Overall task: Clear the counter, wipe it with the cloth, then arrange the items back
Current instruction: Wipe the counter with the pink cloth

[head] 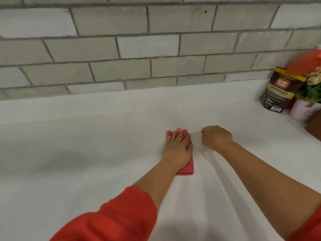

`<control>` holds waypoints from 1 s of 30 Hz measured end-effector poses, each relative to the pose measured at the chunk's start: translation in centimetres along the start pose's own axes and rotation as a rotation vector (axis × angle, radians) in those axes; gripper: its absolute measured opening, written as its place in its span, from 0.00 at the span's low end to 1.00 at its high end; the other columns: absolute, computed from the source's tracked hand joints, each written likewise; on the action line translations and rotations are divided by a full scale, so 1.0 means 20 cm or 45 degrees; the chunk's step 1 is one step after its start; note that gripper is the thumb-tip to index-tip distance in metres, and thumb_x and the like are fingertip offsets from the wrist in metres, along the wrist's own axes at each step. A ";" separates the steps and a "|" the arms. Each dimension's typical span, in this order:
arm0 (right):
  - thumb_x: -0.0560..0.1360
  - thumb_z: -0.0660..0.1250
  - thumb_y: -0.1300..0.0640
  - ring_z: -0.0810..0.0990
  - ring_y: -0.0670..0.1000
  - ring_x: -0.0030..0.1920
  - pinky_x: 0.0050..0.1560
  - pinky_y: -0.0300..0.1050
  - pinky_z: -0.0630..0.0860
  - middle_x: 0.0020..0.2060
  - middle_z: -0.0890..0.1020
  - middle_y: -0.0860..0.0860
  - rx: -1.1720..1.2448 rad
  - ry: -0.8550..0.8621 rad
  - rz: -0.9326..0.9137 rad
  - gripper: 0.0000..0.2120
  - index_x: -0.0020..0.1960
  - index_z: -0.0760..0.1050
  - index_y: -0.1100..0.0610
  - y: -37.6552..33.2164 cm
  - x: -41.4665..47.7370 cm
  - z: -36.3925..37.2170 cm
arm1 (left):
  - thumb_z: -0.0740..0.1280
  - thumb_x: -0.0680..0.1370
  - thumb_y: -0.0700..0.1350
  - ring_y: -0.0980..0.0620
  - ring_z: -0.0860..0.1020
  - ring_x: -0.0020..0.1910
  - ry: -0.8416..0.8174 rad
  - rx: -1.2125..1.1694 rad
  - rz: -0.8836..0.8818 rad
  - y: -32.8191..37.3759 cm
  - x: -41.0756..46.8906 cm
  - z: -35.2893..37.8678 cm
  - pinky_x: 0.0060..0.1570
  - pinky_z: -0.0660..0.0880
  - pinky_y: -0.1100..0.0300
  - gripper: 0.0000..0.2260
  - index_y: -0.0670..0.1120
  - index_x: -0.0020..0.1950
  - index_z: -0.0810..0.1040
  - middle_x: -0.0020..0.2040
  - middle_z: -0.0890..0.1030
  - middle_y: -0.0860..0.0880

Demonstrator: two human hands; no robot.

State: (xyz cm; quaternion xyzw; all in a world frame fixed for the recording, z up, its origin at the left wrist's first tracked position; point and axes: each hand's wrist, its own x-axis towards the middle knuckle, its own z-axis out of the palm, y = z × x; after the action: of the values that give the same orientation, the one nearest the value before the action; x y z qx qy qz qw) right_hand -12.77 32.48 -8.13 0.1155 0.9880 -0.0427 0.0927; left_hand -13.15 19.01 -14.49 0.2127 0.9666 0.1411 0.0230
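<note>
Spanning the upper half of the view, a wall of grey and white brick-shaped tiles meets the back edge of a white table, which fills the lower half. Two forearms reach over the table from the near edge; the left one emerges from a red sleeve pushed up below the elbow. At the far right corner, against the wall, stands a dark pouch labelled "GRANULES", upright and leaning slightly; just beside it, nearer the right edge, is a pale pink pot with green leaves and small pink flowers, and above both is a blurred red object that cannot be identified. The right hand sits near the table's centre with its fingers curled under into the palm, nothing visible in them. The left hand lies palm-down just beside it, the two hands apart. Under the left hand is a folded pink-red cloth, flat on the table near its middle. The left fingers are straight and close together, laid flat on the cloth's far half; the cloth shows just past the fingertips, along the thumb side, and below the wrist at its near end.
</note>
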 end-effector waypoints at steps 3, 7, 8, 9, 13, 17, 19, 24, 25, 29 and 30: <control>0.79 0.52 0.44 0.65 0.57 0.70 0.65 0.51 0.68 0.71 0.63 0.53 0.036 -0.116 -0.056 0.24 0.73 0.61 0.50 -0.05 0.07 0.06 | 0.47 0.82 0.51 0.48 0.50 0.77 0.065 0.043 -0.037 -0.24 0.06 -0.07 0.75 0.41 0.53 0.22 0.47 0.76 0.57 0.77 0.54 0.45; 0.77 0.53 0.38 0.61 0.63 0.70 0.66 0.55 0.66 0.70 0.62 0.60 -0.009 -0.153 0.038 0.31 0.72 0.60 0.58 -0.17 0.15 0.13 | 0.49 0.82 0.48 0.47 0.52 0.76 0.156 0.135 -0.368 -0.73 0.12 -0.19 0.75 0.45 0.49 0.22 0.44 0.76 0.56 0.77 0.56 0.44; 0.77 0.53 0.38 0.61 0.64 0.70 0.66 0.55 0.66 0.69 0.62 0.61 -0.015 -0.166 0.054 0.32 0.72 0.60 0.59 -0.18 0.16 0.13 | 0.49 0.82 0.48 0.46 0.53 0.76 0.175 0.143 -0.477 -0.86 0.12 -0.22 0.74 0.46 0.48 0.22 0.43 0.76 0.56 0.76 0.57 0.43; 0.77 0.53 0.39 0.61 0.64 0.69 0.66 0.55 0.66 0.69 0.62 0.62 -0.018 -0.172 0.057 0.31 0.71 0.60 0.60 -0.19 0.16 0.13 | 0.50 0.82 0.48 0.44 0.54 0.75 0.198 0.148 -0.599 -0.98 0.11 -0.26 0.74 0.47 0.47 0.22 0.43 0.75 0.57 0.76 0.58 0.41; 0.78 0.52 0.40 0.64 0.64 0.66 0.63 0.54 0.68 0.65 0.65 0.62 -0.048 -0.135 0.016 0.29 0.69 0.62 0.61 -0.18 0.17 0.14 | 0.50 0.81 0.47 0.36 0.56 0.73 0.270 0.135 -1.078 -1.26 0.09 -0.37 0.73 0.46 0.43 0.23 0.38 0.74 0.57 0.74 0.58 0.35; 0.78 0.52 0.41 0.64 0.65 0.66 0.63 0.55 0.68 0.65 0.64 0.62 -0.054 -0.130 0.019 0.28 0.68 0.61 0.61 -0.19 0.18 0.15 | 0.48 0.81 0.46 0.35 0.53 0.74 0.267 0.079 -1.307 -1.25 0.19 -0.39 0.73 0.42 0.42 0.25 0.35 0.75 0.52 0.75 0.54 0.35; 0.78 0.53 0.41 0.64 0.65 0.66 0.64 0.55 0.68 0.65 0.64 0.62 -0.045 -0.129 0.033 0.28 0.68 0.61 0.61 -0.19 0.18 0.15 | 0.48 0.81 0.46 0.35 0.51 0.74 0.231 0.057 -1.268 -1.13 0.29 -0.36 0.72 0.41 0.42 0.25 0.34 0.75 0.50 0.75 0.53 0.34; 0.78 0.53 0.42 0.62 0.65 0.68 0.66 0.57 0.67 0.67 0.63 0.62 -0.031 -0.149 0.038 0.29 0.69 0.60 0.62 -0.19 0.19 0.16 | 0.48 0.81 0.47 0.34 0.47 0.75 0.192 0.056 -0.995 -0.66 0.52 -0.22 0.73 0.42 0.43 0.26 0.34 0.75 0.49 0.75 0.50 0.34; 0.78 0.53 0.42 0.62 0.65 0.67 0.66 0.56 0.68 0.67 0.63 0.62 -0.030 -0.151 0.033 0.29 0.69 0.60 0.62 -0.19 0.19 0.16 | 0.48 0.81 0.47 0.35 0.47 0.75 0.188 0.072 -0.876 -0.57 0.54 -0.18 0.73 0.42 0.44 0.26 0.35 0.75 0.49 0.76 0.50 0.35; 0.77 0.54 0.40 0.66 0.64 0.65 0.62 0.53 0.69 0.65 0.65 0.61 -0.028 -0.130 0.004 0.29 0.69 0.61 0.60 -0.17 0.18 0.14 | 0.48 0.82 0.48 0.41 0.48 0.76 0.066 -0.002 -0.289 -0.36 0.53 -0.11 0.74 0.42 0.48 0.24 0.41 0.76 0.54 0.77 0.53 0.42; 0.77 0.54 0.40 0.66 0.63 0.65 0.62 0.52 0.69 0.65 0.66 0.61 -0.039 -0.111 -0.005 0.29 0.69 0.61 0.59 -0.17 0.18 0.15 | 0.49 0.82 0.48 0.43 0.49 0.76 0.033 -0.005 -0.189 -0.37 0.50 -0.12 0.75 0.42 0.49 0.23 0.43 0.76 0.55 0.77 0.54 0.43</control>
State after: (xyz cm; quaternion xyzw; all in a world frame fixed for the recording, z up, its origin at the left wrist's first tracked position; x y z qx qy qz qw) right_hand -16.40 29.69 -11.50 0.1102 0.9838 -0.0325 0.1374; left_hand -25.41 16.03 -14.11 0.1385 0.9797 0.1436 0.0211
